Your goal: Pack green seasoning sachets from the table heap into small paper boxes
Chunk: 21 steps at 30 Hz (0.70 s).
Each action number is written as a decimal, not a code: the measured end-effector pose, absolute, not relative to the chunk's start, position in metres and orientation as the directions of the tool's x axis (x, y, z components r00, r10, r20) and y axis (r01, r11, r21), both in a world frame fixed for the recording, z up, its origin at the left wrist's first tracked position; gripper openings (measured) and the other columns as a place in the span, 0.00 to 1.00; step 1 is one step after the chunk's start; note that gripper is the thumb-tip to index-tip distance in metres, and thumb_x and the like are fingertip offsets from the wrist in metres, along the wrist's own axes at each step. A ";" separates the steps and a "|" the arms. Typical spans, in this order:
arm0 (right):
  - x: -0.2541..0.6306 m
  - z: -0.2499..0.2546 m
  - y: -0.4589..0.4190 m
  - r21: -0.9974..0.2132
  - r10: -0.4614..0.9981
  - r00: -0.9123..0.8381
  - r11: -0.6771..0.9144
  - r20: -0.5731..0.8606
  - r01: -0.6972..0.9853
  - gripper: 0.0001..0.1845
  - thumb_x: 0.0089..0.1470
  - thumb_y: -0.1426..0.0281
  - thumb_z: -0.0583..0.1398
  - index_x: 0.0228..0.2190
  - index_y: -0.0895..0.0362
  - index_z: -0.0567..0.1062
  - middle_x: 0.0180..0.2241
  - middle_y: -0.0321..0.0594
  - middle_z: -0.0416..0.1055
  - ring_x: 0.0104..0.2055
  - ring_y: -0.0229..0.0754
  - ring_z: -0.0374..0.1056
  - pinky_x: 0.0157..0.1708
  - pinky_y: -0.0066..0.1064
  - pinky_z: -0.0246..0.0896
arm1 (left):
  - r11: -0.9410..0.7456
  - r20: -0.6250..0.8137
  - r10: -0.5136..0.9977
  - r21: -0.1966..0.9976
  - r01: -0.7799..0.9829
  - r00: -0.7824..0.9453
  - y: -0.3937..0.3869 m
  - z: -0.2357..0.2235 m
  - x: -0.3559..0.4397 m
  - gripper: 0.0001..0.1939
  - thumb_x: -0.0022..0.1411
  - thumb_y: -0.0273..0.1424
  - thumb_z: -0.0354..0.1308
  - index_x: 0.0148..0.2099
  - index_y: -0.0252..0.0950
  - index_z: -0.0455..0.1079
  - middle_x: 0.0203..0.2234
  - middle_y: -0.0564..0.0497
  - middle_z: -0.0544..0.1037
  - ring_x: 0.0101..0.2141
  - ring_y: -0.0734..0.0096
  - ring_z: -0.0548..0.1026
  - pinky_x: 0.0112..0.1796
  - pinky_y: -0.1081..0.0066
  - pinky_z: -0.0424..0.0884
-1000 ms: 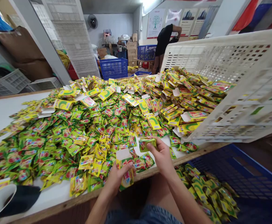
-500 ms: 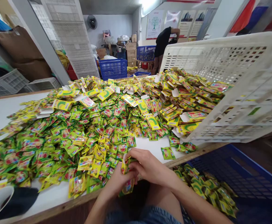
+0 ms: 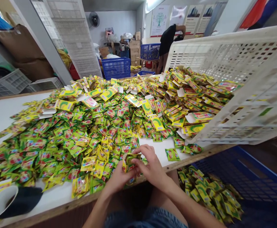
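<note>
Over the table's front edge, my left hand [image 3: 119, 180] is closed around a small yellow box [image 3: 124, 165]. Its lower part is hidden by my fingers. My right hand [image 3: 153, 169] pinches a small green-and-yellow packet [image 3: 133, 157] against the top of that box. Whether the packet is partly inside cannot be made out. Just beyond my hands spreads a heap of green packets [image 3: 78, 145], with some yellow packets [image 3: 100, 155] among it. Open yellow boxes [image 3: 156, 123] with white flaps lie on the heap's far and right side.
A white crate [image 3: 254, 104] lies tipped on the right, boxes spilling from it. Below the table edge, a blue crate [image 3: 261, 171] contains filled-looking yellow boxes [image 3: 211, 193]. A dark cup [image 3: 26, 202] rests at front left. Farther back, a person [image 3: 168, 41] stands near blue crates [image 3: 116, 68].
My right hand has lifted slightly and turned, and the green-and-yellow packet now shows at the box's top. My left hand keeps hold of the box. The view has shifted slightly.
</note>
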State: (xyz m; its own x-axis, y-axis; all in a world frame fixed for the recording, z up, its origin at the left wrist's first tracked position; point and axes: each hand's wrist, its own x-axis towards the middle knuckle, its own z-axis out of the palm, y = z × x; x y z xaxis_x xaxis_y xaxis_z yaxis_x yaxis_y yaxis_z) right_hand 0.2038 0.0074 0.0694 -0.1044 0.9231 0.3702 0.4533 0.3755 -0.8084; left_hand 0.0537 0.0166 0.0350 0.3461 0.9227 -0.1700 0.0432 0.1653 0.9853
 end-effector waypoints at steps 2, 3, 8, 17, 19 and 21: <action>0.200 0.067 0.007 -0.746 0.906 -0.138 0.410 0.401 0.524 0.02 0.52 0.72 0.60 0.30 0.53 0.72 0.39 0.41 0.66 0.46 0.47 0.58 0.45 0.40 0.53 | 0.180 -0.183 0.939 0.983 0.038 0.290 0.018 0.028 0.050 0.17 0.45 0.32 0.65 0.41 0.34 0.72 0.33 0.47 0.79 0.37 0.59 0.75 0.38 0.66 0.70; 0.198 0.065 0.006 -0.725 0.901 -0.165 0.423 0.402 0.543 0.02 0.51 0.71 0.60 0.28 0.53 0.73 0.42 0.42 0.64 0.49 0.48 0.56 0.47 0.42 0.52 | 0.186 -0.187 0.943 0.982 0.029 0.275 0.019 0.025 0.048 0.20 0.44 0.31 0.66 0.42 0.34 0.71 0.36 0.47 0.78 0.38 0.58 0.74 0.40 0.65 0.70; 0.196 0.052 -0.001 -0.750 0.905 -0.295 0.421 0.308 0.510 0.04 0.54 0.72 0.57 0.30 0.53 0.72 0.46 0.41 0.64 0.50 0.47 0.57 0.48 0.41 0.52 | 0.135 -0.136 0.935 0.991 0.024 0.328 0.020 0.020 0.043 0.18 0.45 0.33 0.65 0.41 0.34 0.70 0.36 0.46 0.78 0.39 0.59 0.74 0.43 0.64 0.68; 0.186 0.018 -0.004 -0.912 0.945 -0.082 0.326 0.316 0.248 0.06 0.56 0.72 0.55 0.38 0.54 0.68 0.37 0.39 0.69 0.41 0.41 0.66 0.42 0.31 0.60 | -0.164 0.165 0.985 0.986 -0.012 0.045 -0.004 0.000 0.034 0.17 0.56 0.29 0.58 0.48 0.39 0.63 0.41 0.47 0.73 0.41 0.66 0.73 0.41 0.68 0.68; 0.184 0.016 -0.003 -0.892 0.934 -0.134 0.357 0.332 0.276 0.06 0.57 0.72 0.54 0.35 0.54 0.71 0.35 0.38 0.71 0.41 0.41 0.66 0.42 0.31 0.60 | -0.177 0.172 0.981 0.983 0.055 0.088 -0.003 -0.001 0.031 0.10 0.57 0.29 0.57 0.43 0.38 0.68 0.37 0.48 0.74 0.38 0.67 0.73 0.40 0.70 0.68; 0.185 0.017 -0.002 -0.886 0.929 -0.132 0.369 0.346 0.279 0.07 0.58 0.71 0.54 0.36 0.53 0.72 0.36 0.38 0.71 0.42 0.41 0.66 0.43 0.32 0.60 | -0.174 0.167 0.980 0.983 0.055 0.108 0.000 0.000 0.030 0.08 0.57 0.29 0.57 0.41 0.38 0.70 0.35 0.49 0.75 0.37 0.67 0.73 0.38 0.71 0.68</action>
State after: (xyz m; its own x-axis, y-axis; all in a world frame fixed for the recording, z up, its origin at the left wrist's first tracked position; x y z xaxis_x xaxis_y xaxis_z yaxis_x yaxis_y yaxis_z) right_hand 0.1849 -0.0024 0.0174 -0.1317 0.9291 0.3456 0.2793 0.3693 -0.8863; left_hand 0.0302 -0.0005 0.0005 0.1077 0.9801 0.1670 0.0545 -0.1736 0.9833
